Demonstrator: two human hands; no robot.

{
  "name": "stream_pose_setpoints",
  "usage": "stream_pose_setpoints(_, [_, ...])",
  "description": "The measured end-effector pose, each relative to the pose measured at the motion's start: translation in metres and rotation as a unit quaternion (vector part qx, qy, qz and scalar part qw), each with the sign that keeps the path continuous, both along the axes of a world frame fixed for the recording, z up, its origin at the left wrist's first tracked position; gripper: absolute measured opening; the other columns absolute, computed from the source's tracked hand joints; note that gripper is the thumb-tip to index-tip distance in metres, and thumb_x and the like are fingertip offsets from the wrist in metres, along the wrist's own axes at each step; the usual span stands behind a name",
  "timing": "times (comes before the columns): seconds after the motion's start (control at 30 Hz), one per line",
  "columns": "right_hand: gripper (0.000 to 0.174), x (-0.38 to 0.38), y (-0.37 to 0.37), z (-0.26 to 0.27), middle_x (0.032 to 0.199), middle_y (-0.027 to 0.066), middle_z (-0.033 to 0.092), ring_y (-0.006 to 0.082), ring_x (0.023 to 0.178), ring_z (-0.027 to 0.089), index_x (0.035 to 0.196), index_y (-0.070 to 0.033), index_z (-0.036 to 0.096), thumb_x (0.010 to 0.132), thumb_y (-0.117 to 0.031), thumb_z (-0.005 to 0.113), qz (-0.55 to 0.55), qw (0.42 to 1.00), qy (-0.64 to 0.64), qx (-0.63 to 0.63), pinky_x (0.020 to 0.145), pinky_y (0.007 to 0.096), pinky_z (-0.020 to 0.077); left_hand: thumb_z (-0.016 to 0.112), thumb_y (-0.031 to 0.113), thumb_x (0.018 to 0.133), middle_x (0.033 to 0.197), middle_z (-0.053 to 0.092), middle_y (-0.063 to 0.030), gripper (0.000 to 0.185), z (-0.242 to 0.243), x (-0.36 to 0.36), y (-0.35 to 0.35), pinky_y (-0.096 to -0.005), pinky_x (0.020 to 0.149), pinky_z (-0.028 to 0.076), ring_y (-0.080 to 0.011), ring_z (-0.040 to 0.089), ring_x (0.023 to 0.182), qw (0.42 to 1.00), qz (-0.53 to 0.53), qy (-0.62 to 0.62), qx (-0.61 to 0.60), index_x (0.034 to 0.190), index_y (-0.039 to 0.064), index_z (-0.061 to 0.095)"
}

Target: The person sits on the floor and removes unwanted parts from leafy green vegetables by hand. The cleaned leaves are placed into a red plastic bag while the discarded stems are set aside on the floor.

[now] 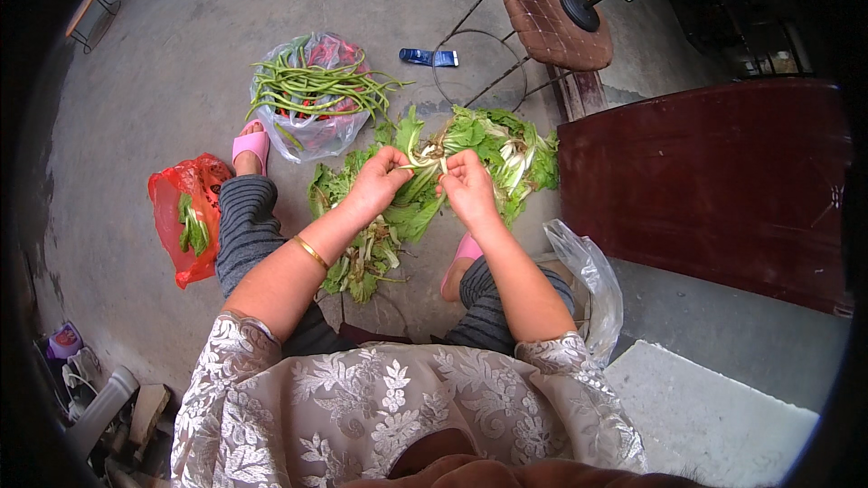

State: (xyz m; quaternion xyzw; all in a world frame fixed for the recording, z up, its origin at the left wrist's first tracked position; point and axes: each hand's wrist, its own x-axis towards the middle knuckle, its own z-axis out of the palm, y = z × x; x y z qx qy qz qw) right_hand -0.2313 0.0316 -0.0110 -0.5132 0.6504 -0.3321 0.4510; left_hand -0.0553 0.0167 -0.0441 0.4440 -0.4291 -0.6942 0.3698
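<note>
Between both hands is a leafy green plant with pale stalks and brownish roots. My left hand pinches it from the left side, fingers closed on a stalk. From the right, my right hand pinches another pale stalk of it. Below and around the hands, loose leafy greens lie in a heap on the concrete floor, some with roots. A smaller pile of wilted leaves lies nearer my body. Where the held plant ends and the heap begins is hard to tell.
Long green beans top a clear plastic bag. A red plastic bag holds some greens. A blue tube lies near a brown cushioned stool bearing a phone on a stand. A dark red panel stands right.
</note>
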Motion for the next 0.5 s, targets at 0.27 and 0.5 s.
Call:
stream_pose_setpoints(0.27, [0.014,0.008,0.006,0.013,0.073,0.0075,0.056,0.0166,0.063,0.056,0.093,-0.004,0.045,0.081,0.000,0.050,0.018,1.000,0.016,-0.012,0.055,0.0287,0.0446,0.066,0.016,0.077,0.093,0.059,-0.0128,0.033,-0.008,-0.007,0.008,-0.0308,0.076,0.045,-0.0188,0.055,0.085,0.986,-0.008,-0.148,-0.072,0.102,0.000,0.051])
stream_pose_setpoints(0.5, [0.011,0.000,0.006,0.034,0.075,0.0156,0.055,0.0307,0.068,0.057,0.089,-0.003,0.049,0.085,-0.011,0.053,0.115,0.931,0.314,-0.143,0.062,0.0370,0.0454,0.057,0.007,0.083,0.088,0.059,-0.0014,0.014,-0.004,-0.001,0.000,-0.0236,0.072,0.044,-0.0090,0.053,0.079,0.998,-0.054,-0.002,0.028,0.097,0.003,0.054])
